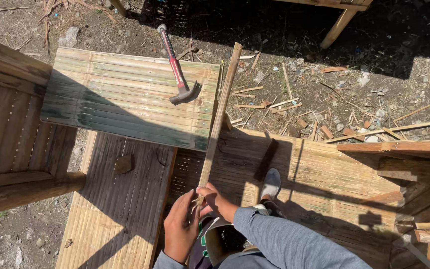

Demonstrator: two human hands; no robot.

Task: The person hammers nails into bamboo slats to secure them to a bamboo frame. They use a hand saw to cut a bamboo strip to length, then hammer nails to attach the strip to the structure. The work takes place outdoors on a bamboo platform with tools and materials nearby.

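Both hands, left hand and right hand, clamp the slat's near end, steadying it across the panel (hammer parked within reach).

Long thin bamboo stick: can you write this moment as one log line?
long thin bamboo stick | left hand + right hand grip near end | red-handled claw hammer on slatted bamboo panel

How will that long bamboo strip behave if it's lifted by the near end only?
The bamboo strip is long and thin, so it likely feels light and flexes somewhat. Both the left hand and right hand grip its near end; the far end may sag or swing.
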